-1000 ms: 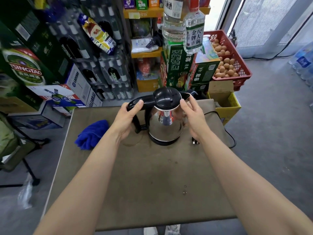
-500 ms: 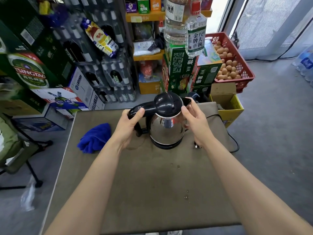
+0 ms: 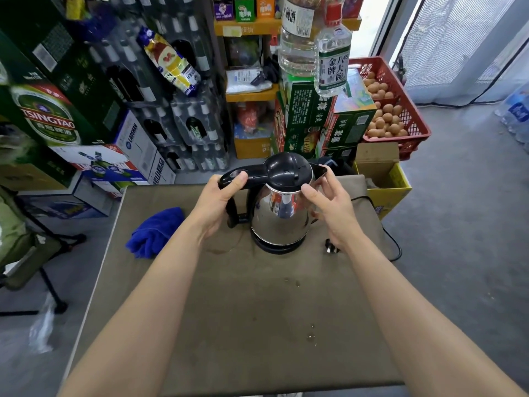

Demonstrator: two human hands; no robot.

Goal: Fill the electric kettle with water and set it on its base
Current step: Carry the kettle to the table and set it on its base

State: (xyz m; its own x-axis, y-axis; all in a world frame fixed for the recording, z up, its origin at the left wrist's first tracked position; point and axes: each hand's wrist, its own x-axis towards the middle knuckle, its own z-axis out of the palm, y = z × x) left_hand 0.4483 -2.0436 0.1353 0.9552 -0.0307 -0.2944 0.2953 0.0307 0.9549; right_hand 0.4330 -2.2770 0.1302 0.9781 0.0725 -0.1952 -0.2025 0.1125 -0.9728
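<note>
Kettle (image 3: 282, 209) of polished steel with a black lid stands upright on its round black base (image 3: 279, 247), toward the far middle of a brown table (image 3: 257, 325). The left hand (image 3: 213, 202) is wrapped around the black handle, thumb pressed on its top. The right hand (image 3: 329, 204) sits at the spout side with loosely spread fingers, its fingertips touching the rim by the lid and gripping nothing. A loose power plug (image 3: 330, 249) lies on the table just right of the base, its black cord trailing off the right edge. A crumpled blue cloth (image 3: 156, 232) lies to the left, apart from the kettle.
</note>
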